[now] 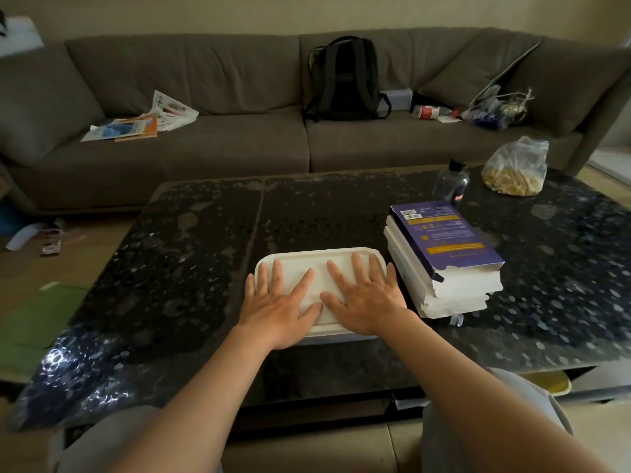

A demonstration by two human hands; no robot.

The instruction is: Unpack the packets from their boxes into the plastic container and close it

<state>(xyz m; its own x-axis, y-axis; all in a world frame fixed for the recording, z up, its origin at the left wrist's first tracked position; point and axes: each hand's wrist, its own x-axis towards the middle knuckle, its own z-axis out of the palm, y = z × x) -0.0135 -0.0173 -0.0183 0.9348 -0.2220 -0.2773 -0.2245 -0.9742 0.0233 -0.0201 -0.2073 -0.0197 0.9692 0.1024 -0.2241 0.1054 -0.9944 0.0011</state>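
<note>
At the far left, loose papers (143, 119) lie scattered on the seat of a grey-brown sofa (222, 80) that runs along the far side of the room. In front of it stands a dark, speckled, glossy surface (170, 268).

Near the middle of the near edge, the left hand (283, 302) lies flat, palm down, with its fingers straight and spread wide, pressing on the left half of a white lid (316, 264). The lid sits on top of the plastic container (333, 338), of which only a thin strip of the near wall shows between the wrists. Far behind, a black backpack (343, 80) stands upright against the sofa back.

The right hand (368, 298) rests flat on the right half of the lid in the same way, fingers straight and spread, holding nothing; the two thumbs nearly meet.

Just beside the container on the right is a stack of flattened boxes (454, 291), white at the edges, the top one purple (444, 233) with a torn near end. Farther back stand a dark bottle (452, 182) with a black cap and, right of it, a clear plastic bag (515, 169) holding something pale yellow.
</note>
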